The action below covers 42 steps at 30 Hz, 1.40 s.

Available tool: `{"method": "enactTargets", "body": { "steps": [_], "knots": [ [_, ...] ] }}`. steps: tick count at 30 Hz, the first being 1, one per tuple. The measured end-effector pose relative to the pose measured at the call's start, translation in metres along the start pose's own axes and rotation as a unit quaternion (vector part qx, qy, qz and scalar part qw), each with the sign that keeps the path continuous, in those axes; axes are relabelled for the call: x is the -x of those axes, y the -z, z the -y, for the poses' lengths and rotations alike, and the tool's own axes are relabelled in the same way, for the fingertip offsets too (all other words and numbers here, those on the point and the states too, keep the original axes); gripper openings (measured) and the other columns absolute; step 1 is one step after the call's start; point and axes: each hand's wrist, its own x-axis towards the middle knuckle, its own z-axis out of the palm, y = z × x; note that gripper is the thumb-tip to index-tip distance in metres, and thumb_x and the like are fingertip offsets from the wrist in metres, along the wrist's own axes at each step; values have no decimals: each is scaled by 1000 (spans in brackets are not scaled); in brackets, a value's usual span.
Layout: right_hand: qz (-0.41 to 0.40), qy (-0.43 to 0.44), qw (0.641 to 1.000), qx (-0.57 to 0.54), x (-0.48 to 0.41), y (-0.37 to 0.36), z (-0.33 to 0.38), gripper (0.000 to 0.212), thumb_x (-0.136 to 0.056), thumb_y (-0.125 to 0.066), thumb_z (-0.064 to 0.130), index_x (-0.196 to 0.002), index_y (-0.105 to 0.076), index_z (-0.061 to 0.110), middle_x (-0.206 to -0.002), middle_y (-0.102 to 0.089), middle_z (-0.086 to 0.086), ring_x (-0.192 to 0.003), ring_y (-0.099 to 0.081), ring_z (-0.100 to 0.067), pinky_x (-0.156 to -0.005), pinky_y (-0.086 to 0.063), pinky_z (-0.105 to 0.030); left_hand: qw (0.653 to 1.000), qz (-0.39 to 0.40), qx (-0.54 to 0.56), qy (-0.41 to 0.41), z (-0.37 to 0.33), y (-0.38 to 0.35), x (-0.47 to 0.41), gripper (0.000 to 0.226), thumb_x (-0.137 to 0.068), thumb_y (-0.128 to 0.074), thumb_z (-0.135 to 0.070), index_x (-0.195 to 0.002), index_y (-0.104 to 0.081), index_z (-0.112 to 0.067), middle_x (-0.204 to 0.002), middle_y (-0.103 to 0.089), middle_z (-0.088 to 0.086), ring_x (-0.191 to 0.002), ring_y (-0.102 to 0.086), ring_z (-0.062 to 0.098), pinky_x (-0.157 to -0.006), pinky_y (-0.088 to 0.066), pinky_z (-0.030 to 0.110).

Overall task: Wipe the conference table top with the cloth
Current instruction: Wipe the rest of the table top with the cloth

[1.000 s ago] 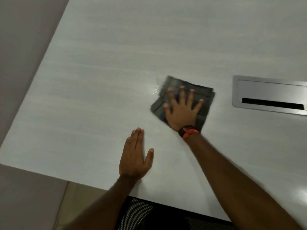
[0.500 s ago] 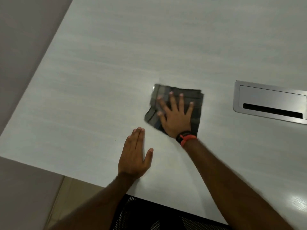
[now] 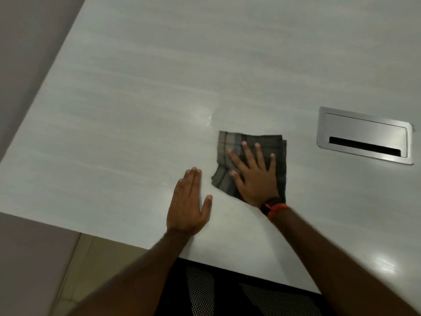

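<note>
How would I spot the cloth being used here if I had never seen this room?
Start at the pale conference table top and find the silver cable hatch set into it. Left of that hatch lies the cloth, a folded dark grey checked square with the right hand spread flat on it. It is the only dark, soft thing on the table; the left hand rests bare beside it.

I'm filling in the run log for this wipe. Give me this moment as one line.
phase: wiping | right hand: flat on cloth | left hand: flat on table, beside cloth | cable box: untouched
</note>
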Motion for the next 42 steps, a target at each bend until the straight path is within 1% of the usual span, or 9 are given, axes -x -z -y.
{"method": "enactTargets", "body": {
  "steps": [7,13,20,22,25,27,35,40,42],
  "knots": [
    [-78,-322,939,-89,-35,22,-47,67,-94,-19,65,-159,-16,47,-171,-6,1,-157,0,-34,-116,-3,-74,996,8,84,-18,11,11,-3,60,-101,-44,-32,-153,-31,-5,-161,-30,7,-151,-22,17,-122,-24,38],
    [-50,-206,976,-53,-3,-11,68,63,-98,-24,61,-159,-22,44,-170,-12,1,-157,-6,-33,-117,-2,-70,1000,-14,13,-13,82,55,-33,62,-102,-38,-38,-153,-29,-2,-159,-32,13,-148,-28,27,-122,-22,42],
    [-107,-421,895,-102,-43,9,26,69,-93,-18,66,-159,-17,45,-171,-8,-2,-156,-1,-36,-114,-5,-76,997,7,-69,-35,110,54,-29,67,-102,-41,-36,-155,-20,0,-164,-19,14,-153,-14,25,-121,-26,43],
    [-108,-396,906,-100,-85,14,56,69,-94,-19,63,-160,-19,43,-171,-7,-6,-155,0,-41,-113,-3,-78,997,6,-69,-37,109,54,-29,67,-102,-43,-34,-155,-21,0,-163,-20,15,-153,-14,25,-121,-27,43],
    [-56,-171,982,-51,-102,1,127,63,-98,-25,59,-159,-16,45,-171,-6,-2,-156,-1,-39,-113,7,-73,998,14,-63,-29,110,55,-30,67,-102,-42,-36,-155,-21,-3,-163,-21,13,-153,-14,22,-122,-25,41],
    [-40,-111,992,-36,-87,-6,133,60,-99,-27,59,-158,-16,48,-170,-9,2,-157,-4,-33,-115,6,-70,998,20,-51,-20,109,56,-31,67,-102,-41,-37,-156,-21,-4,-164,-21,11,-153,-14,21,-122,-25,41],
    [-124,-479,859,-130,-50,22,-12,67,-95,-19,60,-160,-20,42,-171,-8,-5,-156,-1,-40,-112,-6,-77,998,17,-57,-25,109,55,-29,66,-102,-40,-35,-155,-21,-2,-163,-22,13,-153,-14,22,-123,-22,41],
    [-84,-191,978,-27,-44,-17,113,61,-99,-26,56,-159,-22,43,-170,-15,-4,-155,-9,-40,-113,4,-74,998,29,-53,-14,107,57,-31,67,-101,-36,-38,-156,-19,-4,-164,-19,11,-154,-11,19,-124,-18,37],
    [-79,-131,988,-23,-19,-22,104,61,-98,-28,58,-158,-23,46,-170,-15,2,-156,-11,-33,-116,0,-70,998,35,-53,-11,108,58,-31,67,-101,-36,-38,-157,-18,-5,-165,-18,10,-154,-10,19,-124,-17,38]
  ]
}}
